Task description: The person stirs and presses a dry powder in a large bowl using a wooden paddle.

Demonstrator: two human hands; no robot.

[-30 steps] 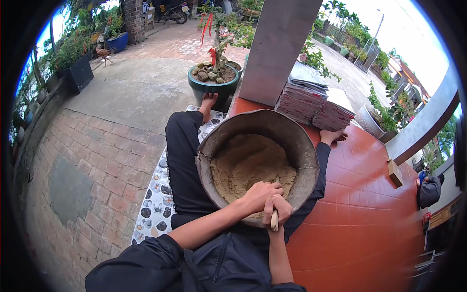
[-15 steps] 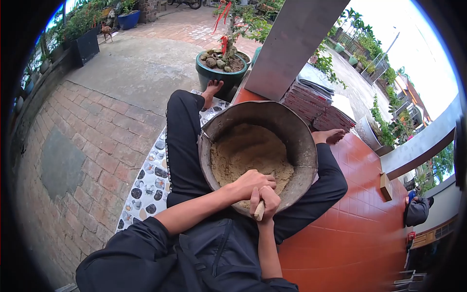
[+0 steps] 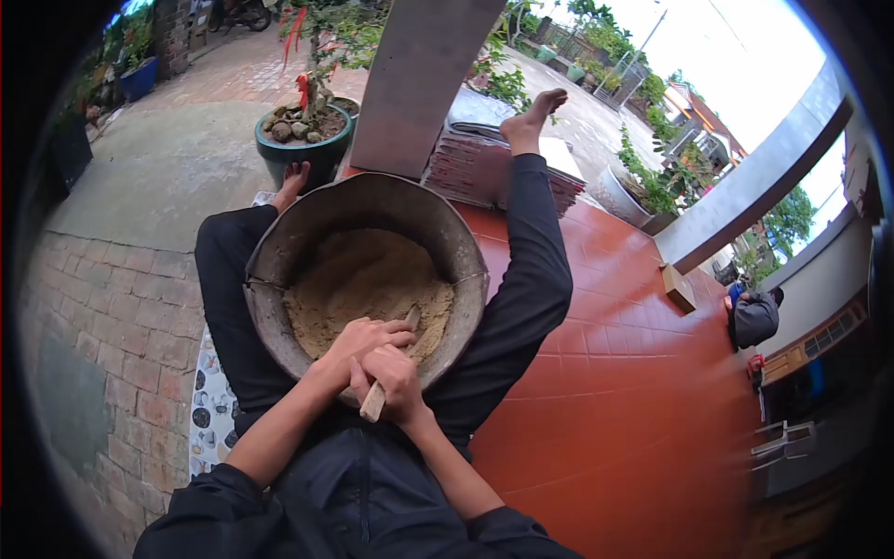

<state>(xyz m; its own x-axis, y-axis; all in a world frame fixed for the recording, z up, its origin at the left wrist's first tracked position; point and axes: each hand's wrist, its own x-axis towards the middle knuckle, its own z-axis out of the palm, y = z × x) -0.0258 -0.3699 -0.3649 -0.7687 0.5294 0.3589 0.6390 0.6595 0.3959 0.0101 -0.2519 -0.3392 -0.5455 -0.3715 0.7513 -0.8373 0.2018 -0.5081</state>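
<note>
A deep, worn metal bucket (image 3: 270, 312) stands between my legs, holding tan, crumbly powder (image 3: 358, 279). Both hands are at its near rim. My right hand (image 3: 393, 377) is wrapped round a wooden stick (image 3: 373, 402), whose blunt end sticks out toward me. Just beyond it, my left hand (image 3: 358, 343) lies closed over the front part of the same stick. The stick's far tip shows past the fingers, at the powder. Part of the stick is hidden under the fingers.
A green pot (image 3: 303, 149) with stones and a small tree stands beyond my left foot. Stacked tiles (image 3: 470, 168) sit by a grey pillar (image 3: 410, 84). Red tiled floor (image 3: 605, 391) lies right, with a wooden block (image 3: 678, 289) and a crouching person (image 3: 754, 319) farther off.
The view has turned, so the bucket and hands appear farther left. My right leg has lifted and its foot is now raised before the tile stack. Both hands keep their hold on the stick.
</note>
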